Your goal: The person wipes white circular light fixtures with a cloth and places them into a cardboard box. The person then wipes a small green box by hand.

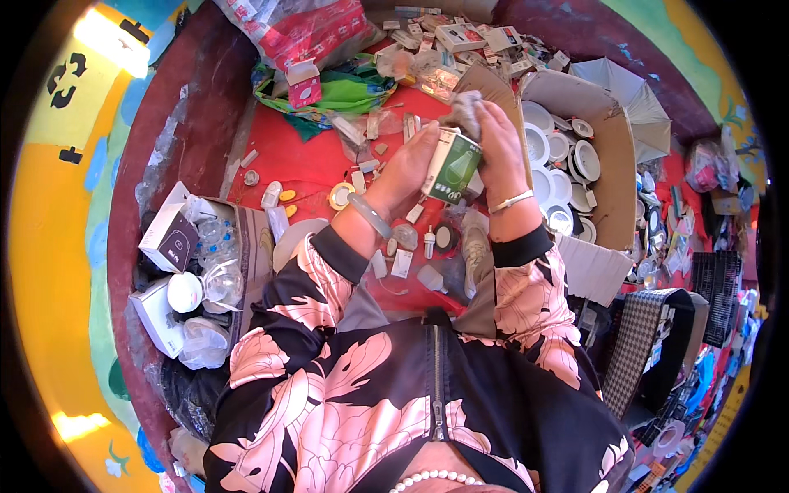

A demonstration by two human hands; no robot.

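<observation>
In front of me my left hand (412, 158) is closed on a small green and white box (453, 169) with a bulb pictured on its side. My right hand (502, 149) is on the other side, fingers wrapped round a greyish rag (468, 113) that lies against the box's upper edge. Below my hands, on a red cloth (296, 168), are a small bulb (429, 241), a black round piece (445, 238) and a white ring-shaped light (341, 195). My shoe (475, 255) stands close to these.
A cardboard box (612, 156) of round white lights stands at the right. At the left, another carton (253, 255) holds clear plastic cups and packs. Many small boxes (460, 37) lie heaped at the far side, beside a red and white bag (308, 29). A maroon ledge (131, 205) curves around.
</observation>
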